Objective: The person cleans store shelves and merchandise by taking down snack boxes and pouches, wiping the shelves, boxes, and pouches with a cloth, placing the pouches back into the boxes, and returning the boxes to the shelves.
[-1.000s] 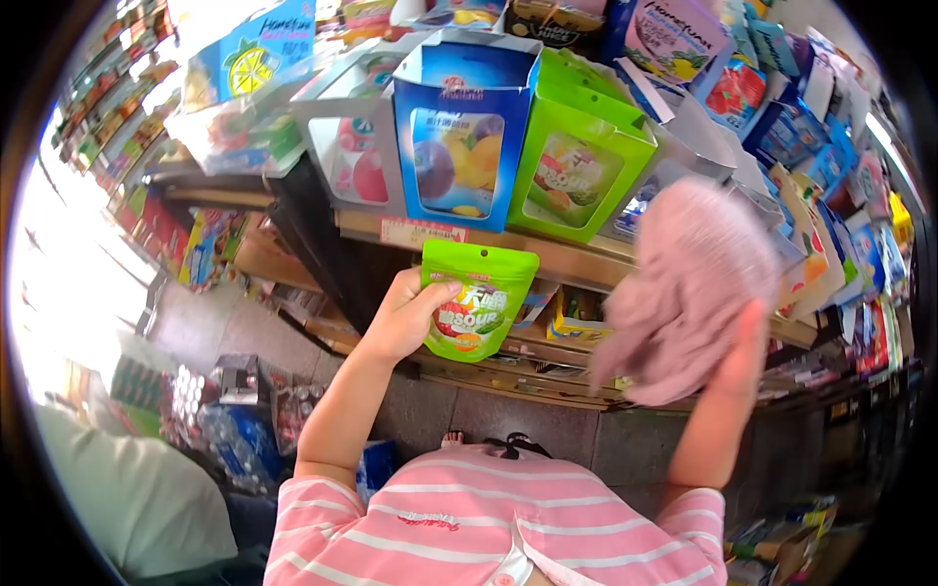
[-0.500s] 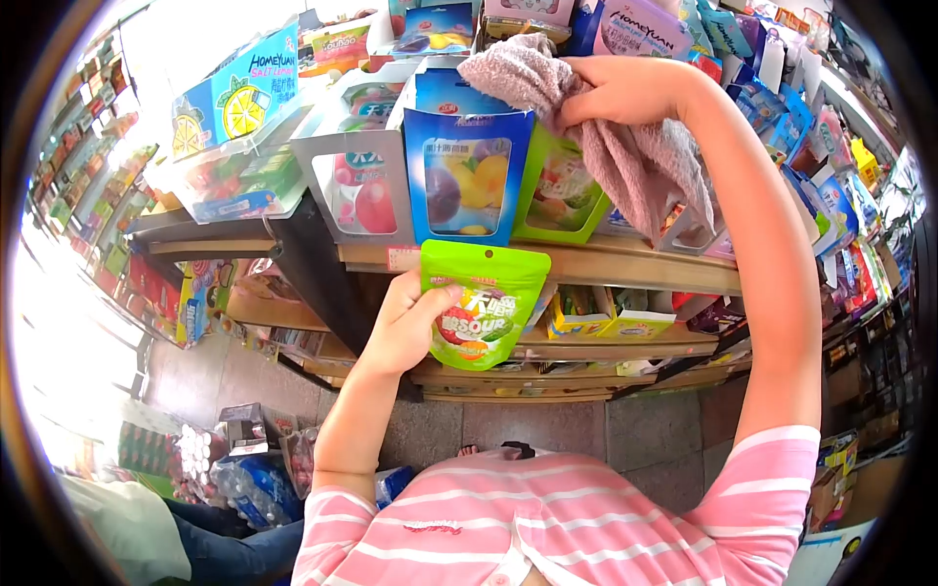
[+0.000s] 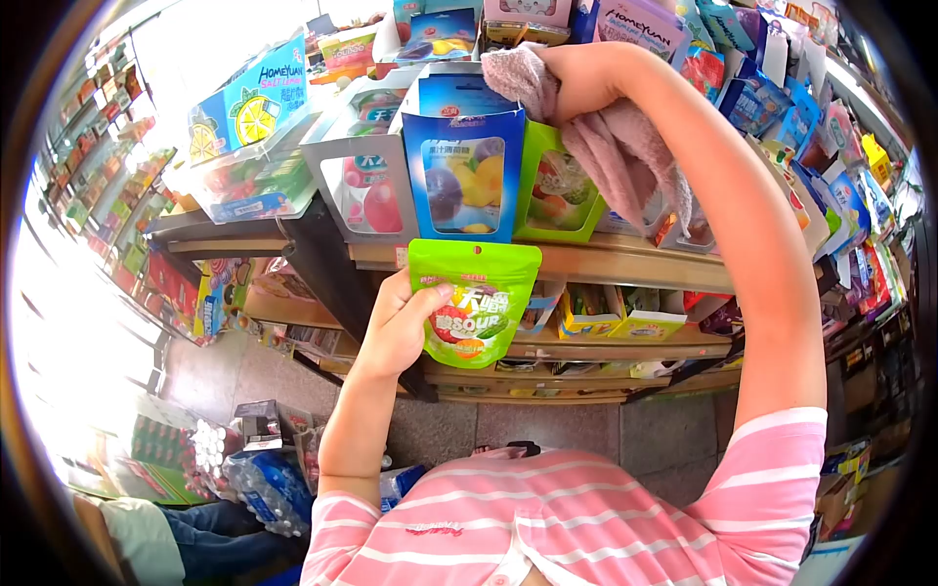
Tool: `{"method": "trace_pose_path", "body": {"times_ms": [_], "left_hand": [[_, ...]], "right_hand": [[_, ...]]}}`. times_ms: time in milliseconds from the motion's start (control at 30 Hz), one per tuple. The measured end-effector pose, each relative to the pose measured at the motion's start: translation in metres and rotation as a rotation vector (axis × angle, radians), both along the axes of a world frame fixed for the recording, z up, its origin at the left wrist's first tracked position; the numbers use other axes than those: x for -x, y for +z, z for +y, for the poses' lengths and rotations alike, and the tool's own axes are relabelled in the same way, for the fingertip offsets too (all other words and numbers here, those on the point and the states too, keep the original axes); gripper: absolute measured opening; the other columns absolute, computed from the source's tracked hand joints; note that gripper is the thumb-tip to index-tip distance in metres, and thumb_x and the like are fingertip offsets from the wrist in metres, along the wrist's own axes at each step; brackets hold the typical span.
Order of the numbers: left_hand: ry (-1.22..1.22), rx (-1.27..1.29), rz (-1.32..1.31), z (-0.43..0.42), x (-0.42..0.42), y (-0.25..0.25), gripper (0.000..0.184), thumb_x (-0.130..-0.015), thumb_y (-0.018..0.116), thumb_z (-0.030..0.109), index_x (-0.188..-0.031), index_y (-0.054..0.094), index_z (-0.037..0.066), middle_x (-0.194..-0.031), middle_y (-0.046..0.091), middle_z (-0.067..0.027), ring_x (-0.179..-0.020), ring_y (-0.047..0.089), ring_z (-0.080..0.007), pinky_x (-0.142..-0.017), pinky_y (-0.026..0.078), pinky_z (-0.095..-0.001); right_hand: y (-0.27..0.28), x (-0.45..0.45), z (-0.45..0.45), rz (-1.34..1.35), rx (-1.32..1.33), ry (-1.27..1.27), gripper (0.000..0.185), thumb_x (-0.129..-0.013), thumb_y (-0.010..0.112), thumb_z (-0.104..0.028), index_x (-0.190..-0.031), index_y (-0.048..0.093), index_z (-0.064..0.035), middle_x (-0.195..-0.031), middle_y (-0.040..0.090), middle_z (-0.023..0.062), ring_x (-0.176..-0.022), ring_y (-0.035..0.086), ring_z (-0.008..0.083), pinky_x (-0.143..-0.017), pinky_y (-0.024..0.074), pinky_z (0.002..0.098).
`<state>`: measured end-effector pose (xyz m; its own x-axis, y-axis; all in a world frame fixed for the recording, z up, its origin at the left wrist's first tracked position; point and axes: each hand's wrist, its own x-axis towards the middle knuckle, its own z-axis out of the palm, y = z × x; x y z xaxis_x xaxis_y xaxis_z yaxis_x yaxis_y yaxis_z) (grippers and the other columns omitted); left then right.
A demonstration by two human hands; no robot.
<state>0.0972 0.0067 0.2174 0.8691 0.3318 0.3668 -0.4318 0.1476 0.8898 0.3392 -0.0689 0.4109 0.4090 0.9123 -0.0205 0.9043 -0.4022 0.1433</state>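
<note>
Clamped on things, both grips are closed: the left hand pinches a green pouch, and the right hand clutches a pink cloth. Largest is the wooden shelf, its front edge running behind the pouch. Along it stand a grey box, a blue box and a green box, side by side with windows facing out, presumably so their contents show. Left of them, a lemon-printed box sits on a clear tub.

Bunched in the fist, the cloth hangs down over the green box's upper right, probably gathered so that it will not trail; whether it touches the box cannot be told. Smaller, the pouch is upright before the shelf edge, just below the blue box. Its thumb lies across the left side, fingers behind, an edge hold that seems to steady it while leaving most of the lettering uncovered.
</note>
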Motion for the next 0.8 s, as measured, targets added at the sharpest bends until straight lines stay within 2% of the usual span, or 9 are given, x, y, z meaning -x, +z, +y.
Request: {"method": "trace_pose_path", "body": {"times_ms": [67,200,267,467,567,633,700,733,800], "left_hand": [[0.006,-0.004,-0.001,0.0,-0.001,0.001,0.028,-0.084,0.044,0.003,-0.11,0.053,-0.005,-0.104,0.06,-0.009,-0.095,0.055,-0.0138,-0.086,0.041,-0.029],[0.043,-0.004,-0.011,-0.001,-0.003,0.005,0.029,-0.084,0.044,0.004,-0.11,0.053,-0.004,-0.104,0.061,-0.0089,-0.094,0.055,-0.0138,-0.087,0.041,-0.0286],[0.048,0.008,-0.012,0.0,-0.004,0.006,0.029,-0.084,0.044,0.004,-0.11,0.053,-0.004,-0.104,0.061,-0.009,-0.094,0.055,-0.0138,-0.086,0.041,-0.0285],[0.062,-0.015,-0.04,-0.004,-0.006,0.023,0.028,-0.084,0.044,0.004,-0.108,0.054,-0.004,-0.102,0.062,-0.0089,-0.091,0.057,-0.0136,-0.085,0.042,-0.0285],[-0.01,-0.261,-0.052,-0.003,-0.014,0.041,0.024,-0.076,0.049,0.001,-0.095,0.063,-0.002,-0.101,0.062,-0.0099,-0.084,0.059,-0.0129,-0.076,0.046,-0.0296],[0.232,-0.833,-0.21,-0.019,-0.03,0.071,0.019,-0.069,0.052,0.002,-0.082,0.066,0.0,-0.104,0.06,-0.0138,-0.078,0.062,-0.0186,-0.073,0.048,-0.0317],[0.353,-1.121,-0.277,-0.032,-0.049,0.091,0.023,-0.067,0.047,0.001,-0.081,0.066,0.0,-0.104,0.06,-0.0178,-0.091,0.06,-0.0283,-0.086,0.043,-0.0365],[0.415,-1.227,-0.198,-0.034,-0.06,0.094,0.021,-0.068,0.049,0.005,-0.08,0.065,-0.002,-0.108,0.056,-0.0213,-0.091,0.059,-0.0336,-0.082,0.046,-0.0397],[0.494,-1.261,-0.122,-0.039,-0.076,0.095,0.021,-0.069,0.05,0.008,-0.079,0.065,-0.003,-0.109,0.056,-0.022,-0.09,0.059,-0.0347,-0.08,0.047,-0.0404]], "right_hand": [[-0.006,-0.003,-0.005,0.103,-0.097,0.119,0.059,-0.069,0.068,-0.015,-0.123,0.045,-0.0114,-0.112,0.058,0.0112,-0.105,0.054,0.0256,-0.091,0.0414,0.0328],[-0.02,-0.015,-0.01,0.067,-0.229,0.219,0.055,-0.07,0.067,-0.017,-0.121,0.046,-0.0094,-0.111,0.058,0.0131,-0.105,0.055,0.027,-0.09,0.0421,0.0341],[-0.023,-0.016,-0.01,0.044,-0.346,0.342,0.052,-0.068,0.065,-0.017,-0.116,0.05,-0.0059,-0.106,0.059,0.0189,-0.099,0.056,0.0329,-0.084,0.045,0.0361],[-0.017,-0.004,-0.019,0.056,-0.388,0.283,0.057,-0.071,0.068,-0.018,-0.122,0.046,-0.0073,-0.111,0.058,0.0154,-0.102,0.056,0.0283,-0.089,0.0428,0.0342],[-0.013,-0.009,-0.023,0.338,-0.499,0.394,0.067,-0.067,0.072,-0.011,-0.127,0.043,-0.0054,-0.115,0.056,0.0098,-0.105,0.052,0.0174,-0.09,0.0419,0.0315],[-0.003,-0.003,-0.031,0.439,-0.444,0.225,0.067,-0.067,0.073,-0.011,-0.127,0.044,-0.0056,-0.114,0.056,0.0095,-0.103,0.053,0.0171,-0.09,0.0422,0.0311],[0.0,-0.013,-0.031,0.544,-0.402,0.202,0.066,-0.066,0.073,-0.011,-0.126,0.045,-0.0051,-0.113,0.056,0.0097,-0.103,0.053,0.0171,-0.09,0.0423,0.031],[0.002,-0.017,-0.032,0.65,-0.36,0.179,0.065,-0.066,0.074,-0.012,-0.124,0.046,-0.0046,-0.112,0.056,0.0099,-0.103,0.053,0.0171,-0.09,0.0424,0.0308],[0.006,-0.012,-0.042,0.679,-0.412,0.123,0.063,-0.066,0.073,-0.012,-0.123,0.047,-0.0035,-0.112,0.056,0.01,-0.103,0.053,0.0172,-0.089,0.0426,0.0306]]}}
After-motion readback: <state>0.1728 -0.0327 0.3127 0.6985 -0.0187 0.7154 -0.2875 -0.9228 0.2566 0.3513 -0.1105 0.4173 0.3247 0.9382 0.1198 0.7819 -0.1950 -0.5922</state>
